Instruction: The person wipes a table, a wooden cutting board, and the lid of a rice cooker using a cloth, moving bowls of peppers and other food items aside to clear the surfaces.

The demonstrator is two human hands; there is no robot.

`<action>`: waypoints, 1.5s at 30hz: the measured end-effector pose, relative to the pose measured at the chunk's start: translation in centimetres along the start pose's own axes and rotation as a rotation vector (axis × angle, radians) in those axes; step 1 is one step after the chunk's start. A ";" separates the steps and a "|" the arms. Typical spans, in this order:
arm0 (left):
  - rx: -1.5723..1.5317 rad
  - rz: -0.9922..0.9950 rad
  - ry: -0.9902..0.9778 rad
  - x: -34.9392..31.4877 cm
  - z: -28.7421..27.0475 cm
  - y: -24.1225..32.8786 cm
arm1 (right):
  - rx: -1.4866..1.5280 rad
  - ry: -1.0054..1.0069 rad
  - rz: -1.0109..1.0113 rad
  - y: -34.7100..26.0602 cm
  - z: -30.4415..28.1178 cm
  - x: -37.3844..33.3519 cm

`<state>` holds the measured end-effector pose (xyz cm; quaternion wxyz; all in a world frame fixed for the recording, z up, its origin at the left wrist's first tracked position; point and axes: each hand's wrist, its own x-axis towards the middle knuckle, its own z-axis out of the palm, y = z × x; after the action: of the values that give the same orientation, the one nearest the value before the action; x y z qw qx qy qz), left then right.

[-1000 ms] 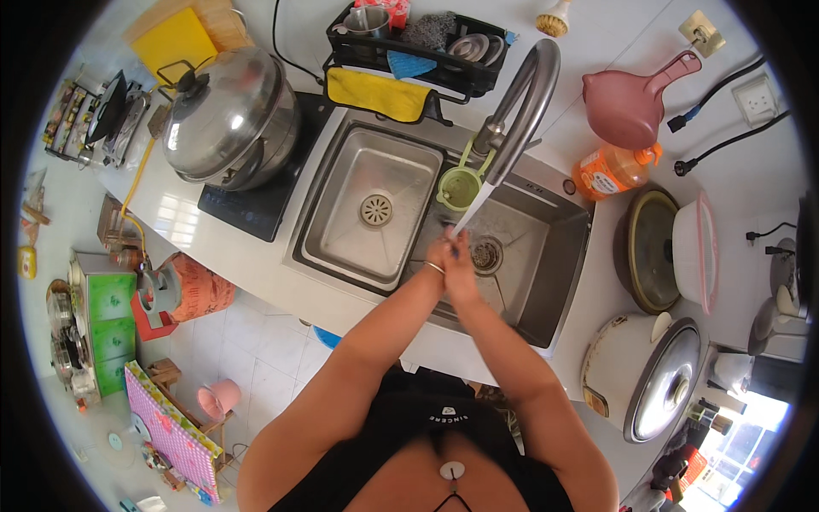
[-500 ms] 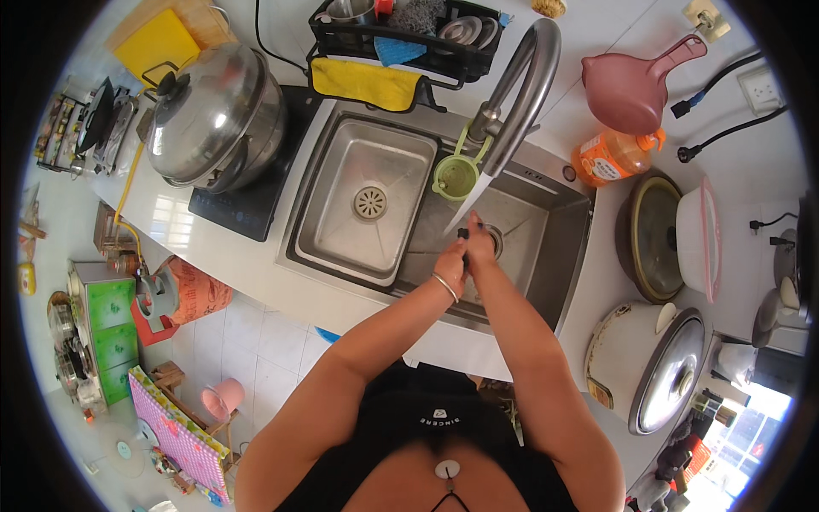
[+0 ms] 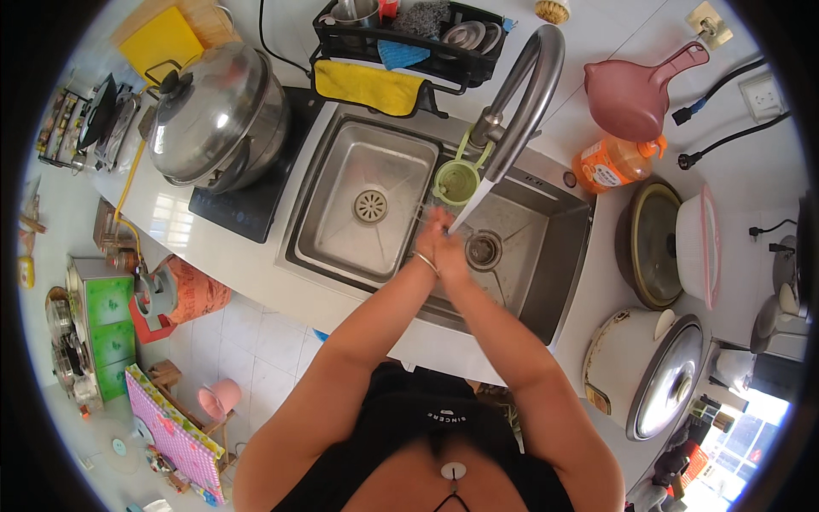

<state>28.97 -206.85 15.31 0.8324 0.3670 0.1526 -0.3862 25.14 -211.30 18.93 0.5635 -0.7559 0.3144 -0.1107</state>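
My left hand, with a bracelet at the wrist, and my right hand are pressed together over the sink's right basin, near its divider. Water from the curved metal faucet runs onto them, and drops splash off to the left. Both hands look closed around each other, their fingers blurred. A small dark thing shows between them, mostly hidden, its kind unclear. Just beyond the fingers hangs a light green strainer, below the faucet's base.
The left basin has a round drain. A large steamer pot stands on a black cooktop at left. Behind are a black rack and yellow cloth. Right stand an orange soap bottle, basins and a white lidded pot.
Both hands have moved left and slightly away from me, from near the right basin's drain to directly under the stream. Water now splashes off them. The dark thing between them shows less.
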 end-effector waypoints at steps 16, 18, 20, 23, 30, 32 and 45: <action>-0.249 -0.187 -0.039 1.5 0.9 -0.3 | 0.392 0.080 0.389 4.7 -0.9 3.0; -0.330 -0.173 0.006 1.4 -0.4 0.9 | 0.299 0.041 0.452 4.6 -2.7 1.7; -0.329 -0.192 0.040 0.4 -0.9 0.9 | 0.523 0.084 0.652 2.6 -7.1 2.0; -0.010 -0.150 0.147 1.7 -7.9 -1.7 | 0.737 -0.008 0.659 -0.7 -9.9 3.1; 0.261 -0.248 0.162 -1.0 -0.5 -0.8 | 0.771 -0.231 0.526 -2.9 -11.1 1.4; 0.304 -0.144 -0.091 -0.6 -1.1 -0.6 | 0.737 -0.256 0.450 -5.0 -10.7 1.3; 0.061 -0.017 0.062 -2.5 -0.1 2.9 | -0.167 -0.529 0.163 2.9 -11.7 1.1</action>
<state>29.52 -204.26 18.00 0.8123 0.4029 0.1697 -0.3861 18.81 -221.61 20.04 0.5687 -0.7745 0.2243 0.1626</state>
